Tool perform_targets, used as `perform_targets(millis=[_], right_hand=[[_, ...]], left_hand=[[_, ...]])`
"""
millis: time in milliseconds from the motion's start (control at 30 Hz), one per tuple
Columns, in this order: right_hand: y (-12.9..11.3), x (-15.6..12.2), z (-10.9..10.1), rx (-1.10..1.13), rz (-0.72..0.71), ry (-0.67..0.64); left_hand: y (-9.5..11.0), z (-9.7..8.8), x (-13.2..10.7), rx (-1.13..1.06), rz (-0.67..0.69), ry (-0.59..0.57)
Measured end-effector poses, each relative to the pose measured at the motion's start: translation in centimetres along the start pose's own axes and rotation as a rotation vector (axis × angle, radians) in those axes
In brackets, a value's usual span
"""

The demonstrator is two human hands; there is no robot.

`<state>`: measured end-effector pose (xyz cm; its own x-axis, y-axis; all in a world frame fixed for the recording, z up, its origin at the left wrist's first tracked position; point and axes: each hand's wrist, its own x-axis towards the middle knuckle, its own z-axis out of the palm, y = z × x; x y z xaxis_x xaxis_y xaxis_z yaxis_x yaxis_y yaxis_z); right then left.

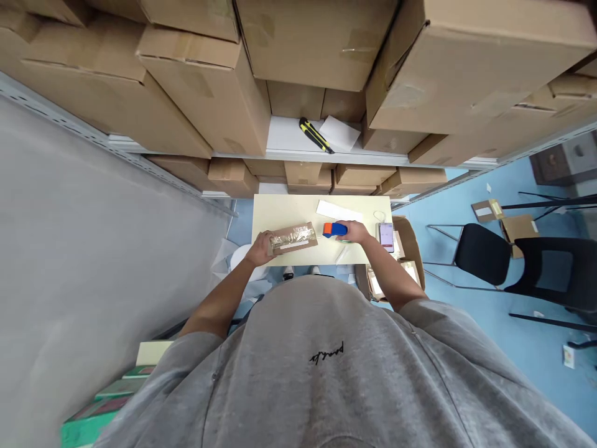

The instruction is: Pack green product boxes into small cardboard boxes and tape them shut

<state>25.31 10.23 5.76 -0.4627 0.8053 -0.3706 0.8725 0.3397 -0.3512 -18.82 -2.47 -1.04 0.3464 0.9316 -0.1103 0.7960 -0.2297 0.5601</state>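
My left hand [261, 247] grips the left end of a flat kraft-paper package [293, 238] with a clear plastic layer, which lies on a cream tabletop [280, 213]. My right hand [352, 232] is closed around the blue handle of a blue and orange tape dispenser [333, 229], close to the package's right end. A smartphone [386, 236] with a lit screen lies just right of that hand. Beyond the hands lies a white paper strip [339, 211].
Shelves stacked with cardboard boxes [205, 87] rise beyond the table, and a yellow-and-black utility knife [316, 134] lies on one. Flattened cardboard pieces [408, 242] stand at the table's right. Black chairs [482, 254] stand on the blue floor.
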Motion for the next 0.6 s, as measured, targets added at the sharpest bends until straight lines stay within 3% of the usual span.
perform_targets(millis=[167, 300, 400, 467, 600], right_hand=[[0.1, 1.6, 0.6, -0.048, -0.035, 0.025], [-0.4, 2.9, -0.2, -0.13, -0.086, -0.017], [-0.8, 3.4, -1.1, -0.187, -0.118, -0.059], [-0.9, 3.6, -1.8, -0.21, -0.143, -0.082], [-0.4, 3.3, -3.4, -0.163, -0.182, -0.08]], left_hand=[[1.2, -0.2, 0.3, 0.172, -0.085, -0.04], [5.8, 0.2, 3.4, 0.316, -0.155, -0.061], [9.6, 1.8, 6.7, 0.31, -0.028, -0.103], [11.2, 3.2, 8.4, 0.298, -0.015, -0.144], [11.4, 5.0, 9.6, 0.311, -0.049, -0.167]])
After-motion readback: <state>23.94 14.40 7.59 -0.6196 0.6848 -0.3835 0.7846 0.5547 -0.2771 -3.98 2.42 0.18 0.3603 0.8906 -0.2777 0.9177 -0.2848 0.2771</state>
